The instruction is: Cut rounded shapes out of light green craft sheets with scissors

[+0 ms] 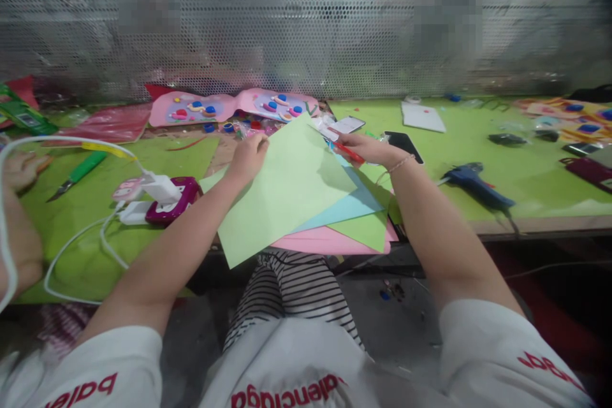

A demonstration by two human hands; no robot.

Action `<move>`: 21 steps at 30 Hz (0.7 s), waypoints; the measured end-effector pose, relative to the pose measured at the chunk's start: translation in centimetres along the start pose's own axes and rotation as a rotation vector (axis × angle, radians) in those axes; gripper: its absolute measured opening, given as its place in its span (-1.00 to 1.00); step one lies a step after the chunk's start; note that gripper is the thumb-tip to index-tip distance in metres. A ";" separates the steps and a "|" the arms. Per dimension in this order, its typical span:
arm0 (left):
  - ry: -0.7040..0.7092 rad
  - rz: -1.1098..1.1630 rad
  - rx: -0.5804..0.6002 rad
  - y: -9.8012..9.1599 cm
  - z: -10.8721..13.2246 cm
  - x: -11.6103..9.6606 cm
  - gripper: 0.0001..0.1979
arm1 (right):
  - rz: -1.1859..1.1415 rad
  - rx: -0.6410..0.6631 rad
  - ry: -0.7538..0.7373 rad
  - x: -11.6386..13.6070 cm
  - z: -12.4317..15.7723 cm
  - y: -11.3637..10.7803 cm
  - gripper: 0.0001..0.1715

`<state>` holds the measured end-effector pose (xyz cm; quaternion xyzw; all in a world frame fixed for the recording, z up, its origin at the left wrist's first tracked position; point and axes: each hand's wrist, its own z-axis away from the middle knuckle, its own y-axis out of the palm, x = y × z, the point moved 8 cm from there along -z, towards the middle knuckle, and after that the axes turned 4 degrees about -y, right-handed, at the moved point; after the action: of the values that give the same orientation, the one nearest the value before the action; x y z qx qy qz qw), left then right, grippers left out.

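A pale green sheet of paper is tilted over the table edge in front of me. My left hand grips it by the upper left edge, thumb on top. Red-handled scissors are in my right hand, at the sheet's upper right edge; their blades are small and partly hidden. Beneath the pale sheet lie a blue sheet, a brighter green sheet and pink sheets, overlapping each other.
Pink decorated panels lie at the back. To the left are a purple power strip with white plugs and cables, a green-handled knife and another person's hand. A blue glue gun and a phone are at right.
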<state>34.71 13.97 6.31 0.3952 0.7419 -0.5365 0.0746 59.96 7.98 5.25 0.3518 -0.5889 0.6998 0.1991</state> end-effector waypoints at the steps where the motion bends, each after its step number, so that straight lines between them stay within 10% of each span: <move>1: 0.004 0.003 0.002 0.0 0.0 0.0 -0.79 | 0.021 -0.003 0.007 0.0 0.0 0.0 -0.64; 21: 0.139 0.084 -0.021 0.3 0.1 -0.8 -0.86 | 0.084 -0.006 -0.057 -1.3 -0.7 -0.6 -0.51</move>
<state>35.44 13.51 6.47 0.4614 0.7337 -0.4962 0.0495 61.07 8.98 4.73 0.3459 -0.6106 0.6956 0.1538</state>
